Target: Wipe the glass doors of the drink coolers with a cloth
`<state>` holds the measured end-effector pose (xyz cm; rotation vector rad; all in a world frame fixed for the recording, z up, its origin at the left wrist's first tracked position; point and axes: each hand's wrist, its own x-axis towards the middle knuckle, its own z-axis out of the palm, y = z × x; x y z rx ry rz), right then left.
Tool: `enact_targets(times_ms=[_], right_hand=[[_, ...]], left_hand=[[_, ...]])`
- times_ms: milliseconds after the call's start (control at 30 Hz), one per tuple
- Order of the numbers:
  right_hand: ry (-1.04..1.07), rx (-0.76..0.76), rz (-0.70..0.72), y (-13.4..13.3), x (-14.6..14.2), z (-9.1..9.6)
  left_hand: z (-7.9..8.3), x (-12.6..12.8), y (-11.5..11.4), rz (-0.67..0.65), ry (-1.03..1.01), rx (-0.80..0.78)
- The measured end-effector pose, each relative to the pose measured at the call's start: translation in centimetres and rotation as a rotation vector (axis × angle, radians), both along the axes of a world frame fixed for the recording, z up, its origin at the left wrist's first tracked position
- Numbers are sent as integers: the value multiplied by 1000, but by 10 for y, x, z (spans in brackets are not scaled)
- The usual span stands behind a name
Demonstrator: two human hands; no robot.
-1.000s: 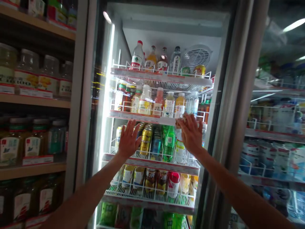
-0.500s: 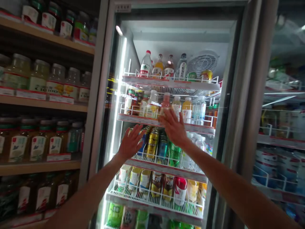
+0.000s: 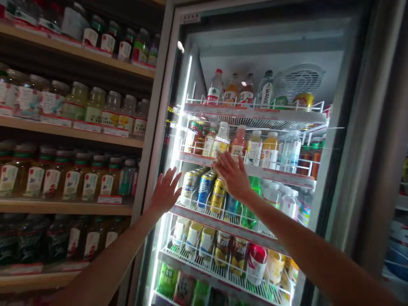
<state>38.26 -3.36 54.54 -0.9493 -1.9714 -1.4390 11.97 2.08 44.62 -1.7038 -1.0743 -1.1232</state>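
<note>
Both my arms reach out toward a lit drinks fridge (image 3: 223, 111) with a glass door. My left hand (image 3: 166, 191), fingers spread, is by the left side of the door frame, left of the beer cans, and nothing is in it. My right hand (image 3: 233, 176) has its fingers stretched out in front of the second shelf, covering part of its edge. A red drink bottle (image 3: 239, 140) stands just above the right fingers. Beside it is a pale yellow bottle (image 3: 221, 138). Below are a gold can (image 3: 218, 195) and a blue can (image 3: 205, 189). Whether either hand touches the glass I cannot tell.
Wooden shelves on the left carry several rows of bottles (image 3: 72, 182). A metal door frame (image 3: 159, 106) divides them from the fridge. Lower down, a wire rack holds several cans (image 3: 256, 263). Another fridge (image 3: 398, 238) shows at the right edge.
My view has turned left, so the fridge sits further right and more of the left shelves shows. My left hand has shifted left, from before the cans to the door frame.
</note>
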Motion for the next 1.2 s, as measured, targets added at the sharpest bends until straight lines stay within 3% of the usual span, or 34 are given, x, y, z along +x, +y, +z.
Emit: enact_targets(times_ms=[100,167,233,367,433,500,600,667,733,867,933,1000,1167,1200], right_hand=[[-263,-82,93,-1,-8,-62],[-379,-91,143,1,-10,-70],[-303,-50,124,5,-10,-42],[77,48,41,11,-16,39],[90,42,54,12,-23,43],[8,12,88,14,-31,16],[-203,-46,164,18,-42,-42],[-331,-75,209,23,-48,-56],[-320,-67,213,28,-57,-38],[-6,-6,166,38,-85,42],[45,-16,180,43,-103,58],[8,-50,214,47,-121,42],[-271,-157,329,50,-150,-79],[-343,-174,355,50,-152,-97]], left_hand=[[-7,-13,-1,28,16,-25],[-11,-21,-1,54,20,-35],[-13,-27,-1,72,33,-41],[-12,-30,-1,69,44,-37],[-12,-30,-1,64,36,-40],[-13,-32,-2,65,37,-53],[-16,-40,-4,87,57,-91],[-18,-47,-5,113,59,-117],[-19,-56,-6,130,43,-127],[-20,-69,-7,121,-1,-85],[-21,-75,-9,118,-7,-62],[-23,-81,-14,128,-4,-52],[-23,-100,-35,185,-7,-77],[-23,-103,-39,190,-8,-83]])
